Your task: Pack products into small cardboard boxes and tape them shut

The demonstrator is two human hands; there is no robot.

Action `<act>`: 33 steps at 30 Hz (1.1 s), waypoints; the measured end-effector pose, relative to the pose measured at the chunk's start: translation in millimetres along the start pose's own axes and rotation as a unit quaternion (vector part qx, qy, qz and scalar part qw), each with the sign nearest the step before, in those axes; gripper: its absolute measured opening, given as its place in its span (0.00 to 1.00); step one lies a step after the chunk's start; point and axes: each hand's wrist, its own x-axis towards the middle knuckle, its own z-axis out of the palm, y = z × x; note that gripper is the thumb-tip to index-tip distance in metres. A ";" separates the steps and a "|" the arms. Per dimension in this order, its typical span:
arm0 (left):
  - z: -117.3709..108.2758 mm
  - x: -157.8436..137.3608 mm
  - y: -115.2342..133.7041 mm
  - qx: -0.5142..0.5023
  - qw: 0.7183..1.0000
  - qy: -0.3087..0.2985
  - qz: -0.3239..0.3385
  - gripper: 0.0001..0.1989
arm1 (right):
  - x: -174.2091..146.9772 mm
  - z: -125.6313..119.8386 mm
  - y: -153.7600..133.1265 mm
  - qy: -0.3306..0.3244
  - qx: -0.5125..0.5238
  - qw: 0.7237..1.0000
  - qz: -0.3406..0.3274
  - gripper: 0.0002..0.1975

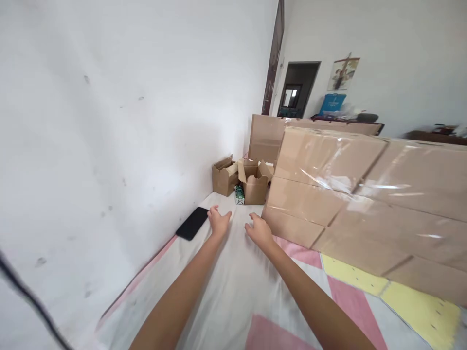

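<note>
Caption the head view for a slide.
Left hand beside a black phone, right hand nearby, two open cardboard boxes ahead.

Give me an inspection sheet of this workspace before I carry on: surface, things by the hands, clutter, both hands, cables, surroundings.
Surface: patterned cloth, white with pink and yellow areas, slightly wrinkled.
Things by the hands: black phone lying flat near the wall; small green package ahead, in front of two open cardboard boxes.
Clutter: large taped cardboard block along the right.
Hands: left hand empty, beside the phone, contact unclear; right hand empty, fingers bent, near the cardboard block.
Cables: one dark cord at lower left, blurred; its ends are out of view.
Surroundings: marked white wall at left; doorway and blue container behind.
</note>
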 end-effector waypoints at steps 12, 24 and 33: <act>81.4 171.9 -29.6 0.182 0.957 0.164 0.157 0.46 | 124.0 90.2 -17.5 0.109 -0.029 0.986 0.125 0.30; 85.2 179.1 -46.6 0.117 0.964 0.085 0.223 0.37 | 127.3 85.7 -19.6 0.103 -0.002 0.988 0.112 0.31; 123.8 210.8 -13.6 0.181 0.977 0.104 -0.033 0.57 | 131.0 88.5 -16.8 0.108 0.015 0.989 0.104 0.34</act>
